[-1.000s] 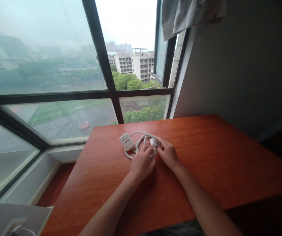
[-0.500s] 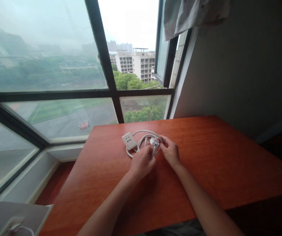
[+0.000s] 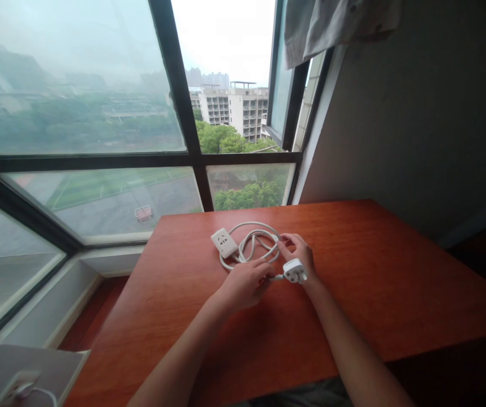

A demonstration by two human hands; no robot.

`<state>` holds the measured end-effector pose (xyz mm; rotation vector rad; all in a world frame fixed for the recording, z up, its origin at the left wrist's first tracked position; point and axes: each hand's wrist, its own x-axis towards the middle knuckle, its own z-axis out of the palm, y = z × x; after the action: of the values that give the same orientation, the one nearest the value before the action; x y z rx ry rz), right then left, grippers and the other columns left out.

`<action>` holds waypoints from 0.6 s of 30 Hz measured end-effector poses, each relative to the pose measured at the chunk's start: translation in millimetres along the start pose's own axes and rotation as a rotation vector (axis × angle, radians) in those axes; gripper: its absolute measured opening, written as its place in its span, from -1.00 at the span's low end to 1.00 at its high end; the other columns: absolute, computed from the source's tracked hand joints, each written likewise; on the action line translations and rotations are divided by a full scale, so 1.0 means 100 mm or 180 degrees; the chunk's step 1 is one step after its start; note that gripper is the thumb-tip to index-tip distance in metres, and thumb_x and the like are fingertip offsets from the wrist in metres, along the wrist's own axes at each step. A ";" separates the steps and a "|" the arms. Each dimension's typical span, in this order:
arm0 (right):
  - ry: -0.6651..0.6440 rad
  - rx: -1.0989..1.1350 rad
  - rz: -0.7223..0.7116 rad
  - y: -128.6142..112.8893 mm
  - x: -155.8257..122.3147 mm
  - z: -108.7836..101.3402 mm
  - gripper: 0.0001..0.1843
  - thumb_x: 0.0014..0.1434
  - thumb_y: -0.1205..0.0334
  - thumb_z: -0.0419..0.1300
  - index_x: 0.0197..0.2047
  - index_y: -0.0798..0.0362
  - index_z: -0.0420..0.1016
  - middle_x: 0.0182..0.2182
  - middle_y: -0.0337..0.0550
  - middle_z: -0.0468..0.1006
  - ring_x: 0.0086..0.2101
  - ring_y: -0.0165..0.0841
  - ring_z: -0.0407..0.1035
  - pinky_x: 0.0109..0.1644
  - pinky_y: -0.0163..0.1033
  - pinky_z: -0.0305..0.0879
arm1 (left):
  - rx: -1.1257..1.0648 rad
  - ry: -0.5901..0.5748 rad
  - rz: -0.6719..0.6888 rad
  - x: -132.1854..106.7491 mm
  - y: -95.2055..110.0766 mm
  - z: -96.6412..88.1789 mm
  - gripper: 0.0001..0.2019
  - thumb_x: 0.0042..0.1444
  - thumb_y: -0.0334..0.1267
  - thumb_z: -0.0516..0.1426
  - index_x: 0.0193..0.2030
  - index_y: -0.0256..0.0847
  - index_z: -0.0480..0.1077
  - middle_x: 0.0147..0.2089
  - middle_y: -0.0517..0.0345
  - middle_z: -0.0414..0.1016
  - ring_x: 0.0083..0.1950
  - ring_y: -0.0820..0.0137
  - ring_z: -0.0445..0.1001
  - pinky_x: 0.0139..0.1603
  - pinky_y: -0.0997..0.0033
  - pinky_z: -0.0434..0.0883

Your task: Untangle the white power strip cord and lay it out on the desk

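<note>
A white extension cord (image 3: 254, 227) lies in loose coils on the reddish-brown table (image 3: 175, 265). At its left end rests a socket block (image 3: 224, 243), face up with its slots showing. My left hand (image 3: 249, 282) is closed on the cord just behind the white plug (image 3: 295, 271), which sticks out to the right with its prongs showing. My right hand (image 3: 297, 251) pinches the right side of the coils between thumb and fingers, just beyond the plug. The plug partly covers my right wrist.
Large dark-framed windows (image 3: 194, 161) stand behind and left of the table, one pane open. A grey wall (image 3: 395, 124) rises on the right. Cloth (image 3: 340, 28) hangs at the top. Low on the left, a wall outlet (image 3: 22, 390) has a white cable plugged in.
The plug has come out of the coils and swung right and toward me, held by the cord in my left hand. My right hand stays at the coils' right side.
</note>
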<state>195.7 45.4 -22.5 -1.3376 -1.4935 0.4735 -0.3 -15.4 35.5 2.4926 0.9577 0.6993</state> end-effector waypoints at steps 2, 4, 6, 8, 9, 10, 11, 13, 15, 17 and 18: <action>-0.0082 -0.0167 0.0145 0.01 -0.01 -0.02 -0.67 0.07 0.03 0.21 -0.17 0.07 0.52 -0.32 -0.05 0.58 -0.36 -0.27 0.45 -0.31 -0.24 0.35 | -0.0263 0.0281 -0.0086 0.00 -0.02 -0.04 -0.92 0.15 -0.38 0.04 -0.23 -0.19 0.33 -0.28 0.13 0.41 -0.35 0.47 0.36 -0.33 0.50 0.28; -0.0255 -0.0201 0.0438 0.01 -0.03 -0.01 -0.65 0.05 0.08 0.22 -0.10 0.03 0.48 -0.42 -0.14 0.58 -0.40 -0.28 0.45 -0.34 -0.26 0.33 | -0.0490 0.0663 -0.0260 0.00 -0.03 -0.07 -0.95 0.17 -0.34 0.06 -0.24 -0.19 0.33 -0.33 0.15 0.40 -0.36 0.47 0.36 -0.31 0.50 0.30; -0.0491 0.0004 0.0786 0.00 -0.05 0.02 -0.61 0.07 0.11 0.19 -0.02 -0.02 0.42 -0.51 -0.24 0.55 -0.49 -0.32 0.44 -0.41 -0.30 0.30 | -0.0601 0.0914 -0.0418 0.00 -0.05 -0.08 -0.95 0.16 -0.30 0.09 -0.24 -0.19 0.33 -0.36 0.16 0.40 -0.37 0.47 0.36 -0.32 0.50 0.31; -0.0638 0.0478 0.1119 -0.02 -0.06 0.07 -0.57 0.08 0.10 0.16 0.03 -0.02 0.38 -0.52 -0.27 0.55 -0.54 -0.35 0.42 -0.48 -0.32 0.27 | -0.0575 0.0849 -0.0425 0.00 -0.05 -0.06 -0.94 0.16 -0.30 0.09 -0.24 -0.19 0.35 -0.35 0.15 0.40 -0.37 0.47 0.36 -0.33 0.50 0.32; -0.0670 0.0785 0.1258 -0.04 -0.07 0.09 -0.55 0.06 0.09 0.17 0.04 -0.01 0.37 -0.50 -0.25 0.56 -0.54 -0.36 0.42 -0.49 -0.33 0.27 | -0.0511 0.0697 -0.0362 0.00 -0.04 -0.05 -0.94 0.16 -0.31 0.08 -0.23 -0.19 0.36 -0.32 0.14 0.42 -0.37 0.48 0.37 -0.33 0.51 0.31; -0.0700 0.1090 0.1398 -0.06 -0.07 0.10 -0.54 0.04 0.08 0.20 0.02 0.01 0.37 -0.47 -0.23 0.57 -0.54 -0.36 0.42 -0.51 -0.33 0.27 | -0.0399 0.0506 -0.0272 0.00 -0.04 -0.04 -0.92 0.17 -0.33 0.07 -0.23 -0.19 0.37 -0.29 0.13 0.43 -0.37 0.48 0.38 -0.32 0.51 0.31; -0.0742 0.1382 0.1542 -0.08 -0.06 0.11 -0.55 0.01 0.08 0.22 -0.02 0.04 0.39 -0.45 -0.20 0.57 -0.53 -0.36 0.42 -0.52 -0.33 0.27 | -0.0237 0.0299 -0.0170 0.00 -0.03 -0.02 -0.90 0.18 -0.35 0.05 -0.22 -0.18 0.39 -0.25 0.12 0.45 -0.35 0.48 0.39 -0.31 0.51 0.31; -0.0855 0.1882 0.1813 -0.12 -0.05 0.11 -0.61 -0.03 0.10 0.26 -0.12 0.06 0.43 -0.46 -0.19 0.55 -0.54 -0.39 0.40 -0.55 -0.36 0.25 | 0.0176 -0.0077 -0.0007 0.00 -0.01 0.00 -0.86 0.17 -0.38 0.04 -0.21 -0.16 0.42 -0.21 0.10 0.47 -0.28 0.44 0.43 -0.29 0.50 0.31; -0.0925 0.2209 0.2002 -0.17 -0.05 0.08 -0.67 -0.06 0.13 0.29 -0.21 0.07 0.46 -0.47 -0.20 0.53 -0.55 -0.43 0.37 -0.58 -0.40 0.20 | 0.0589 -0.0336 0.0059 0.00 0.01 0.00 -0.84 0.17 -0.39 0.05 -0.20 -0.14 0.43 -0.19 0.10 0.47 -0.21 0.39 0.46 -0.28 0.49 0.30; -0.0900 0.2430 0.2071 -0.21 -0.06 0.05 -0.70 -0.08 0.15 0.32 -0.25 0.08 0.48 -0.47 -0.20 0.52 -0.55 -0.46 0.36 -0.60 -0.43 0.18 | 0.0895 -0.0521 0.0077 0.00 0.02 -0.01 -0.84 0.18 -0.37 0.05 -0.19 -0.12 0.44 -0.18 0.11 0.47 -0.18 0.36 0.47 -0.29 0.47 0.30; -0.0872 0.2484 0.2073 -0.23 -0.06 0.04 -0.70 -0.09 0.15 0.33 -0.26 0.08 0.49 -0.47 -0.20 0.53 -0.55 -0.47 0.35 -0.59 -0.43 0.18 | 0.1008 -0.0600 0.0095 0.00 0.02 -0.02 -0.84 0.19 -0.36 0.04 -0.18 -0.11 0.44 -0.19 0.11 0.47 -0.18 0.35 0.47 -0.29 0.47 0.29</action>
<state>180.0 34.3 -7.7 -1.1006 -0.8627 1.5281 -0.7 -16.5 38.0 2.7892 1.0295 0.3320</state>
